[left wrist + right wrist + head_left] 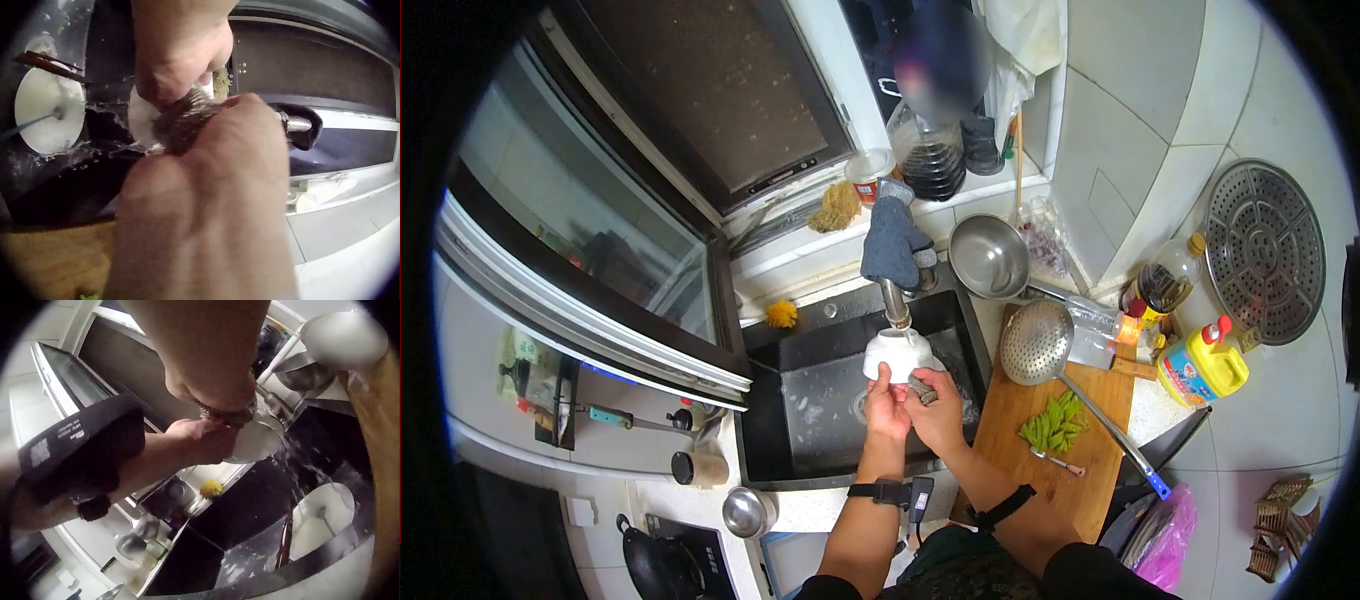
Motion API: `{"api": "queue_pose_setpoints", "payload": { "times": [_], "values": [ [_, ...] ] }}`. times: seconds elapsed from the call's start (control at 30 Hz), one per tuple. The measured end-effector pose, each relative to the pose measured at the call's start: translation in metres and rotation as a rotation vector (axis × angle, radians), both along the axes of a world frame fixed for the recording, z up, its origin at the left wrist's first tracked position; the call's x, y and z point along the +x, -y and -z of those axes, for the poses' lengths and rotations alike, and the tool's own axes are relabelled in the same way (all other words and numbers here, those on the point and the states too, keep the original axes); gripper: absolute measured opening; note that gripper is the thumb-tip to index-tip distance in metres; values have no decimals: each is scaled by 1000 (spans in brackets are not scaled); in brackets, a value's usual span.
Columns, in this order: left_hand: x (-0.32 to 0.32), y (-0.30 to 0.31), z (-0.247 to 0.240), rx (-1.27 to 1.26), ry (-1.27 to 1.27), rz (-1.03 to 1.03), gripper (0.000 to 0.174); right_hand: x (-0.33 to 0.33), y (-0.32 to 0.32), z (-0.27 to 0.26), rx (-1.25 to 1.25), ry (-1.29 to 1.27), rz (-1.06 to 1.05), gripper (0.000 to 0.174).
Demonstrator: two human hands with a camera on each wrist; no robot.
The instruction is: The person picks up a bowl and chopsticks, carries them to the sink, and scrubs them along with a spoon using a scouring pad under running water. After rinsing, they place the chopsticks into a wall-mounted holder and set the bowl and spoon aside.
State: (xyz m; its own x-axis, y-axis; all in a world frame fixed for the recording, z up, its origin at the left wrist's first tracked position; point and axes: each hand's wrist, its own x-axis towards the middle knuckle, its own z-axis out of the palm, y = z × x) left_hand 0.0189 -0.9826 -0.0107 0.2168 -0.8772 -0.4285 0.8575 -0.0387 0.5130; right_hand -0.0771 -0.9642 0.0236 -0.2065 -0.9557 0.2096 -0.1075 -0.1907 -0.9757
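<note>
Under the tap over the sink, a white bowl (900, 353) is held tilted in my left hand (886, 408), its thumb on the outside. My right hand (940, 412) grips a grey metal scrubber (922, 391) close against the bowl. In the left wrist view the scrubber (187, 119) sits between my left hand (181, 62) and my right hand (212, 187). The right wrist view has the bowl (255, 442) beyond my left hand (203, 440), with my right hand (212, 362) above. Fingers are partly hidden.
Water runs into the black sink (805, 455), where another white bowl (322, 519) lies near brown sticks (285, 540). Right of it, a cutting board (1000, 440) bears green pieces (1055, 422), a small knife-like tool and a perforated ladle (1037, 343). A metal pan (990, 257) sits behind.
</note>
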Motion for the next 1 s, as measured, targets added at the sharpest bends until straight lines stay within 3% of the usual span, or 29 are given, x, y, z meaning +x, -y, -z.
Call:
{"api": "queue_pose_setpoints", "payload": {
  "times": [0.13,0.23,0.27,0.37,0.47,0.57,0.63,0.67,0.77,0.8,0.9,0.93,1.0],
  "values": [
    [-3,-12,9,-39,-11,44,29,2,12,-12,-201,-116,-190,26],
    [-13,-17,-2,-45,0,-59,32,-16,21,-2,-169,-421,-147,28],
    [-11,-16,-4,-115,-16,-20,35,-19,33,21,-217,-388,-39,27],
    [-13,-17,-17,-102,-44,-74,36,-23,47,58,465,82,2,25],
    [-10,-13,-23,-108,-18,-43,35,-19,40,38,468,348,82,27],
    [-9,-14,-11,-98,30,-4,35,-11,31,20,229,87,73,26],
    [-9,-15,2,-92,46,33,36,-4,23,7,-150,-261,-16,24],
    [-9,-16,9,-92,42,51,36,-3,15,-4,-149,-296,-106,24],
    [-12,-18,6,-97,14,38,37,-2,15,10,-141,-288,-49,23],
    [-13,-19,1,-80,4,8,37,-3,21,14,-129,-203,27,24],
    [-8,-26,-10,-45,47,-42,40,-15,38,25,367,312,-77,29],
    [-1,-30,-10,-65,73,-13,41,-17,49,38,378,444,-161,31],
    [10,-33,-15,-15,157,38,44,-29,62,50,541,515,-272,30]
  ]
}}
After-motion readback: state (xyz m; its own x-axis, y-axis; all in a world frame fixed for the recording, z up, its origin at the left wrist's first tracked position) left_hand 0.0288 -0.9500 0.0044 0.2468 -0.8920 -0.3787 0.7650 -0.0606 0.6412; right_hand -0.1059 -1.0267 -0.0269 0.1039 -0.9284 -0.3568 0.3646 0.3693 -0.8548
